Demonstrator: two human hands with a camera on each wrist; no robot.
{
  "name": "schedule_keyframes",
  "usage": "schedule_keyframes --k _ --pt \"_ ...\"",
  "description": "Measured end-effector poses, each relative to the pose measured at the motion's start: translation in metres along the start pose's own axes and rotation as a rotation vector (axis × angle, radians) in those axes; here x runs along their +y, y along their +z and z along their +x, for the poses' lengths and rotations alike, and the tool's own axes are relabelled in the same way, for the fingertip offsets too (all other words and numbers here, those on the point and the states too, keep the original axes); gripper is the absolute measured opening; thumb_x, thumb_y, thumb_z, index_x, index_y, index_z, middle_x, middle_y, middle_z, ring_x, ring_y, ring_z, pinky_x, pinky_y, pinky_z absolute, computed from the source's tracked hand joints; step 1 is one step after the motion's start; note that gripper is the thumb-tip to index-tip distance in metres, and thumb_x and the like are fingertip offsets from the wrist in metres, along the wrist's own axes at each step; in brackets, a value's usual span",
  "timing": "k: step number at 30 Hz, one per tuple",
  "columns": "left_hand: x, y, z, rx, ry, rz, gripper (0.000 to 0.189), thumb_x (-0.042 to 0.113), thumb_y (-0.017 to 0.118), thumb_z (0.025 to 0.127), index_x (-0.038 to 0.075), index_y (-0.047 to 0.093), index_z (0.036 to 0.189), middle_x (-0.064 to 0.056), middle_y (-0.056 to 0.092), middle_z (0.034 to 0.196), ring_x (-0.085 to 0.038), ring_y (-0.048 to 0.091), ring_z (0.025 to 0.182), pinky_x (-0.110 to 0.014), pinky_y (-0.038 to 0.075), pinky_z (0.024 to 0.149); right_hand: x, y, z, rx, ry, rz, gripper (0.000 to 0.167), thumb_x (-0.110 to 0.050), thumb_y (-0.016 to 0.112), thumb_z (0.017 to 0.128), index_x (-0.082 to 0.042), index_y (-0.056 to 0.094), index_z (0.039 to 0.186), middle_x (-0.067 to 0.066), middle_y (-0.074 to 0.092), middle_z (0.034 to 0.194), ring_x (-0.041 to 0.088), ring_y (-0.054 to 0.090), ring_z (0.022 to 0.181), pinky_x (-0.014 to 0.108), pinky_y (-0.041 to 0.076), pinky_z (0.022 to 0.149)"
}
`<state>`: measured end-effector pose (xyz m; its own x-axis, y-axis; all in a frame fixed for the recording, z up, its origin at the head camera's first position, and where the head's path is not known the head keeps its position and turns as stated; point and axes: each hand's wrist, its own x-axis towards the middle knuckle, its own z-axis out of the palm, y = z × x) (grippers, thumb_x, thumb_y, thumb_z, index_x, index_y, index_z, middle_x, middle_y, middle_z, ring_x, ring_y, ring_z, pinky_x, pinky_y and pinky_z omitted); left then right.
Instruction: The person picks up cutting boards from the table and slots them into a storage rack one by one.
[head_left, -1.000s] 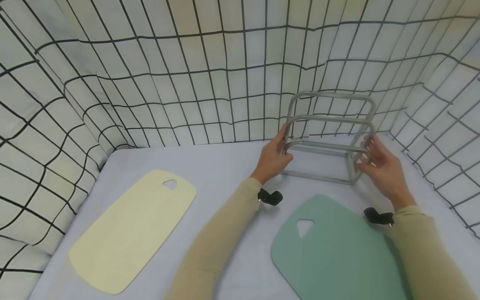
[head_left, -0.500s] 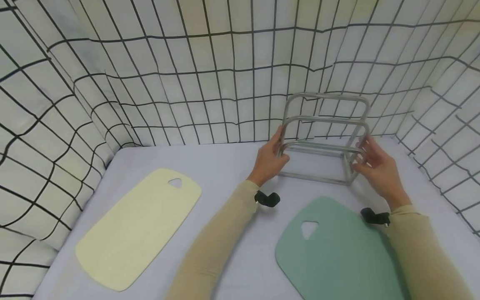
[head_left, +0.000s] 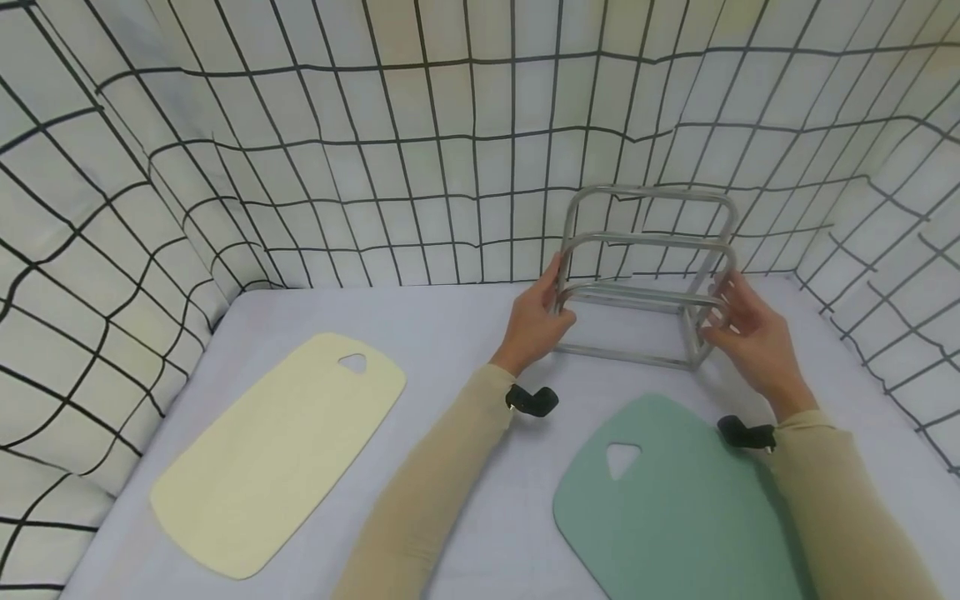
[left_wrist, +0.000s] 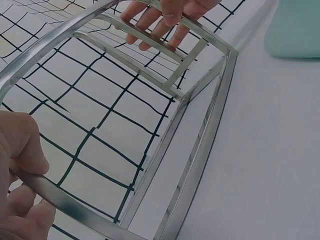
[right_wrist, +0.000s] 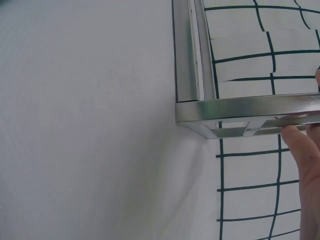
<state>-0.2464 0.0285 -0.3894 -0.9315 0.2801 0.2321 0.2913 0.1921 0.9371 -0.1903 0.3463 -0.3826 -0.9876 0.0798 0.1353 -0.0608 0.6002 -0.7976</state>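
Observation:
A silver metal rack [head_left: 648,240] with three upright hoops stands at the back right of the table in the head view. My left hand [head_left: 531,323] grips its left side, thumb toward me and fingers behind the bars. On the opposite side, my right hand [head_left: 757,346] holds the hoops between thumb and fingers. The left wrist view shows that left thumb [left_wrist: 25,142] over a flat bar, with the rack's base bars [left_wrist: 202,145] close along the white surface. In the right wrist view, the right fingers [right_wrist: 300,145] touch the underside of a bar.
A pale yellow cutting board [head_left: 277,458] lies flat at the left. A green cutting board [head_left: 675,508] lies in front of the rack, partly under the right sleeve [head_left: 840,492]. Black wire grid panels [head_left: 472,137] over white backing enclose the back and sides.
The rack has shifted slightly left relative to the boards, with both hands keeping their hold. Most of that shift shows in the first half second. The head view has turned a little.

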Motion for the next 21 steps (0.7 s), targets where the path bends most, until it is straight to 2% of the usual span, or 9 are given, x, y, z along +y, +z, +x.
schedule_keyframes --k 3,9,11,12,16,18,21 --pt "-0.0024 -0.0003 -0.0019 0.01 -0.006 -0.014 0.09 0.001 0.059 0.089 0.035 0.024 0.164 0.001 0.035 0.17 -0.022 0.043 0.153 -0.034 0.039 0.123 -0.0007 0.0023 0.0 0.0 -0.004 -0.005 0.097 -0.007 0.067 0.097 -0.053 0.01 0.159 0.0 0.029 0.171 0.04 0.044 0.15 0.061 0.045 0.11" --pt "-0.0074 -0.0011 -0.0055 0.026 0.027 -0.015 0.089 -0.001 0.057 0.088 0.031 0.024 0.165 -0.003 0.037 0.169 -0.023 0.044 0.152 -0.03 0.038 0.123 -0.002 0.0059 -0.0002 0.008 -0.016 -0.009 0.099 -0.004 0.067 0.095 -0.056 0.011 0.157 -0.001 0.031 0.171 0.04 0.045 0.149 0.06 0.046 0.11" --pt "-0.0076 -0.0014 -0.0055 0.029 0.043 -0.018 0.088 -0.001 0.057 0.089 0.029 0.024 0.165 -0.004 0.036 0.169 -0.023 0.044 0.152 -0.028 0.038 0.122 -0.0008 0.0054 0.0015 0.011 -0.026 -0.015 0.1 -0.002 0.068 0.094 -0.054 0.012 0.158 0.0 0.032 0.17 0.04 0.046 0.148 0.049 0.049 0.111" --pt "-0.0075 -0.0015 -0.0053 0.03 0.051 -0.02 0.088 -0.001 0.057 0.089 0.028 0.024 0.165 -0.004 0.036 0.169 -0.023 0.043 0.152 -0.028 0.038 0.122 -0.0007 0.0052 0.0021 0.014 -0.028 -0.019 0.101 -0.001 0.068 0.094 -0.054 0.012 0.158 0.002 0.033 0.17 0.04 0.047 0.147 0.049 0.05 0.11" --pt "-0.0066 -0.0023 -0.0033 0.03 0.081 -0.028 0.086 -0.003 0.056 0.088 0.022 0.026 0.165 -0.005 0.034 0.17 -0.024 0.042 0.153 -0.028 0.038 0.122 -0.0003 0.0055 0.0046 0.021 -0.026 -0.028 0.101 0.0 0.068 0.094 -0.054 0.011 0.158 0.003 0.033 0.17 0.041 0.048 0.146 0.05 0.049 0.11" --pt "-0.0065 -0.0027 -0.003 0.031 0.093 -0.03 0.085 -0.004 0.056 0.088 0.019 0.026 0.165 -0.007 0.034 0.17 -0.025 0.042 0.153 -0.029 0.038 0.122 -0.0021 0.0066 0.004 0.021 -0.019 -0.028 0.101 -0.001 0.067 0.095 -0.056 0.01 0.157 0.003 0.032 0.17 0.042 0.047 0.147 0.06 0.046 0.109" --pt "-0.0075 -0.0032 -0.0023 0.036 0.106 -0.032 0.085 -0.005 0.056 0.088 0.016 0.027 0.164 -0.009 0.035 0.169 -0.025 0.042 0.153 -0.031 0.039 0.122 -0.0038 0.0073 0.0039 0.022 -0.022 -0.031 0.1 -0.001 0.067 0.095 -0.056 0.011 0.157 0.002 0.033 0.169 0.041 0.047 0.147 0.058 0.046 0.109"
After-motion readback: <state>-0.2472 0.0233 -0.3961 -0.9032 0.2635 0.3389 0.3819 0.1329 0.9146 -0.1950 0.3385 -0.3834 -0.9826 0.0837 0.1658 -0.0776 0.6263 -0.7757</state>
